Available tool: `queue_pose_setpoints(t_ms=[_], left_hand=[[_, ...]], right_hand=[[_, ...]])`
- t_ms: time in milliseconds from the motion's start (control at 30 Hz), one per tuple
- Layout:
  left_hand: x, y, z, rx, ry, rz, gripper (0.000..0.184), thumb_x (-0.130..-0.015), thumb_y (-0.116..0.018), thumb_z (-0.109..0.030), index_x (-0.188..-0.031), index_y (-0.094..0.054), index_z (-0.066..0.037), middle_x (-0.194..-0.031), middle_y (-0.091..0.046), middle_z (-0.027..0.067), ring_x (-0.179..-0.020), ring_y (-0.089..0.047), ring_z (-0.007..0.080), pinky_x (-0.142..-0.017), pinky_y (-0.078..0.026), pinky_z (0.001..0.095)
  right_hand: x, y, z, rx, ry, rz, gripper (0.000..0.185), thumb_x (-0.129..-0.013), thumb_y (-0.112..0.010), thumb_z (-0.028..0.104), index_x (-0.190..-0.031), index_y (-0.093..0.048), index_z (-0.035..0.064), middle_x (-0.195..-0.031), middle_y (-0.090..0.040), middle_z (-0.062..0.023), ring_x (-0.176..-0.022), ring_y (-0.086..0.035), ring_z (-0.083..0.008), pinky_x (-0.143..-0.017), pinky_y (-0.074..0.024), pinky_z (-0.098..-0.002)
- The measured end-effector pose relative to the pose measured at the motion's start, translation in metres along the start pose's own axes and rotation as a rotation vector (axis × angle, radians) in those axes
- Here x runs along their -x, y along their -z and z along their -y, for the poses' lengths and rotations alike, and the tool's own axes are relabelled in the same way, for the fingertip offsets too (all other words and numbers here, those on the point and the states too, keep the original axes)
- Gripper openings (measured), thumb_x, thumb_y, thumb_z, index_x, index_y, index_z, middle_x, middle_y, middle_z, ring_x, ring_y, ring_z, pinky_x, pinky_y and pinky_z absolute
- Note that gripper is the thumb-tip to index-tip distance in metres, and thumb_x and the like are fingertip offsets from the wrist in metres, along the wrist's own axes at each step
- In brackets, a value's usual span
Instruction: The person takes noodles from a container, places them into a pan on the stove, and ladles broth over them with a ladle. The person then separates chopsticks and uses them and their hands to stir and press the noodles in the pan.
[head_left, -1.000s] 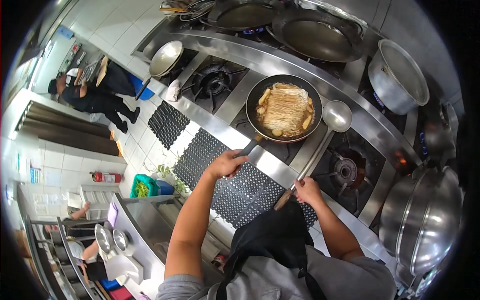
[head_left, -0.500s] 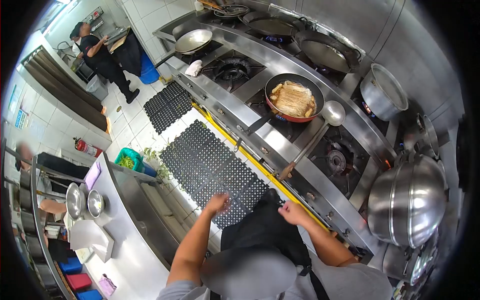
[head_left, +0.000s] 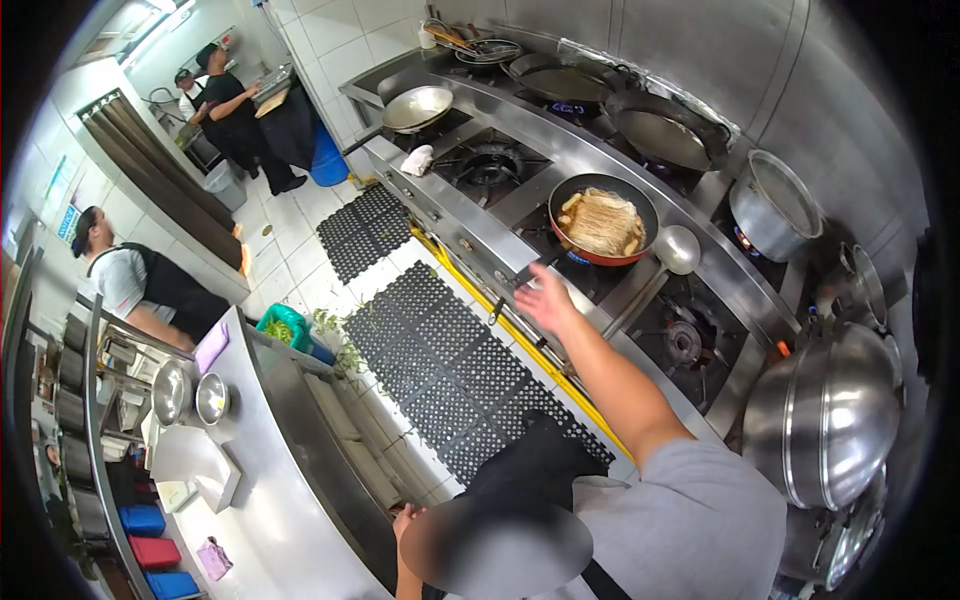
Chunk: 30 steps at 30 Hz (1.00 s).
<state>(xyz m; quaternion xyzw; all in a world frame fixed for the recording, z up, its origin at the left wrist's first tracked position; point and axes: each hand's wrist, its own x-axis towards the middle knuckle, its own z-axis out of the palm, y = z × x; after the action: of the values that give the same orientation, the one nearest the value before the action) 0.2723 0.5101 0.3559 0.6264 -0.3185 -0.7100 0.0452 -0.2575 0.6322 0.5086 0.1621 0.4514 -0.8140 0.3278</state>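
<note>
My right hand [head_left: 546, 300] reaches over the stove's front edge, fingers stretched and apart, at the handle side of a frying pan. It covers most of that handle; I cannot tell whether it touches it. The red-and-black frying pan [head_left: 652, 222] sits on a burner with a flame under it, holding pale noodles [head_left: 607, 222] and yellowish pieces in brown liquid. To its right lies a ladle [head_left: 678, 250], its long handle pointing toward me, partly behind my forearm. My left hand [head_left: 404, 520] is low beside the counter edge, its fingers mostly hidden.
Woks [head_left: 660, 135] and a tall pot [head_left: 775, 205] stand along the back burners. Large metal bowls [head_left: 822, 415] are at right. A steel counter [head_left: 290, 500] with small bowls [head_left: 212, 398] runs along the left. Co-workers [head_left: 150, 285] stand at left and far back. Black mats [head_left: 430, 360] cover the floor.
My right hand has moved from in front of my body to the pan's handle side, its fingers opening. My left hand has dropped back toward the counter. The view has shifted; a co-worker at left shows more.
</note>
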Motion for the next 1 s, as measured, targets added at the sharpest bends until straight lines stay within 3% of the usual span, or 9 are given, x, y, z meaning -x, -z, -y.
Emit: queue_pose_setpoints(t_ms=[33,100,167,233,333,567,767,867,1000], left_hand=[[0.004,0.006,0.006,0.049,-0.063,-0.056,0.026,-0.093,-0.046,-0.032,-0.099,-0.051,-0.008,-0.081,-0.063,0.0106,-0.068,-0.063,0.0226,-0.055,-0.05,0.0344],[-0.038,0.051,0.071,-0.038,-0.089,-0.101,0.025,-0.092,-0.048,-0.032,-0.093,-0.053,-0.008,-0.077,-0.063,0.0101,-0.067,-0.063,0.0222,-0.054,-0.05,0.0329],[-0.054,0.081,0.111,-0.217,-0.116,-0.171,0.027,-0.091,-0.053,-0.032,-0.081,-0.058,-0.007,-0.069,-0.062,0.009,-0.064,-0.062,0.0216,-0.052,-0.048,0.03],[-0.023,0.089,0.13,-0.938,-0.532,-0.234,0.027,-0.089,-0.057,-0.028,-0.093,-0.059,-0.002,-0.068,-0.063,0.0096,-0.061,-0.061,0.0185,-0.05,-0.046,0.0257],[-0.005,0.077,0.115,-0.872,-0.502,-0.241,0.027,-0.09,-0.057,-0.028,-0.095,-0.059,-0.001,-0.069,-0.063,0.0096,-0.061,-0.061,0.0181,-0.051,-0.046,0.0254],[0.019,0.04,0.094,-0.623,-0.369,-0.219,0.028,-0.09,-0.058,-0.026,-0.099,-0.059,0.0,-0.072,-0.065,0.0099,-0.062,-0.062,0.0169,-0.052,-0.047,0.0245],[0.017,0.008,0.072,-0.401,-0.259,-0.188,0.03,-0.09,-0.058,-0.025,-0.102,-0.058,0.002,-0.075,-0.065,0.0101,-0.063,-0.062,0.0159,-0.053,-0.047,0.0237],[0.067,-0.075,0.005,-0.437,-0.196,-0.259,0.031,-0.09,-0.058,-0.023,-0.106,-0.056,0.003,-0.077,-0.066,0.0095,-0.069,-0.062,0.0142,-0.059,-0.049,0.024],[0.005,-0.03,0.052,-0.319,-0.242,-0.111,0.029,-0.089,-0.06,-0.023,-0.102,-0.058,0.003,-0.079,-0.066,0.0093,-0.07,-0.062,0.0132,-0.064,-0.049,0.0238]], right_hand=[[-0.04,0.002,0.009,-0.167,-0.103,0.122,0.043,-0.078,-0.064,0.041,-0.098,-0.05,0.0063,-0.091,-0.051,-0.0141,-0.084,-0.053,-0.0265,-0.084,-0.0433,-0.0415],[-0.051,-0.03,0.023,-0.497,-0.175,-0.048,0.03,-0.081,-0.06,0.035,-0.085,-0.048,0.008,-0.077,-0.051,-0.0104,-0.069,-0.053,-0.0235,-0.074,-0.047,-0.0413],[-0.104,-0.019,-0.009,-0.479,-0.069,0.007,0.03,-0.084,-0.054,0.035,-0.069,-0.047,0.0092,-0.059,-0.049,-0.0064,-0.059,-0.052,-0.0252,-0.06,-0.0453,-0.0388],[-0.077,-0.03,-0.005,-0.44,-0.048,-0.073,0.034,-0.087,-0.052,0.034,-0.064,-0.039,0.0128,-0.051,-0.039,-0.0005,-0.044,-0.044,-0.0186,-0.046,-0.04,-0.0365],[-0.067,-0.022,-0.002,-0.419,-0.05,-0.164,0.025,-0.088,-0.054,0.025,-0.072,-0.04,0.0105,-0.054,-0.04,-0.0002,-0.042,-0.04,-0.0134,-0.038,-0.0379,-0.0326],[-0.052,-0.019,0.006,-0.355,-0.086,-0.19,0.026,-0.088,-0.054,0.024,-0.069,-0.041,0.0109,-0.052,-0.04,0.0,-0.041,-0.041,-0.0136,-0.038,-0.0375,-0.0317],[-0.049,-0.013,0.009,-0.368,-0.161,-0.089,0.031,-0.089,-0.052,0.029,-0.066,-0.039,0.0127,-0.053,-0.042,-0.0003,-0.045,-0.043,-0.0149,-0.041,-0.0383,-0.0327],[-0.049,-0.011,0.004,-0.361,-0.143,-0.101,0.035,-0.088,-0.056,0.041,-0.078,-0.041,0.0112,-0.059,-0.049,-0.0045,-0.049,-0.049,-0.019,-0.045,-0.0442,-0.034],[-0.034,0.002,-0.009,-0.308,-0.089,0.093,0.041,-0.086,-0.055,0.05,-0.087,-0.044,0.0108,-0.069,-0.059,-0.008,-0.057,-0.059,-0.0191,-0.049,-0.0485,-0.0341]])
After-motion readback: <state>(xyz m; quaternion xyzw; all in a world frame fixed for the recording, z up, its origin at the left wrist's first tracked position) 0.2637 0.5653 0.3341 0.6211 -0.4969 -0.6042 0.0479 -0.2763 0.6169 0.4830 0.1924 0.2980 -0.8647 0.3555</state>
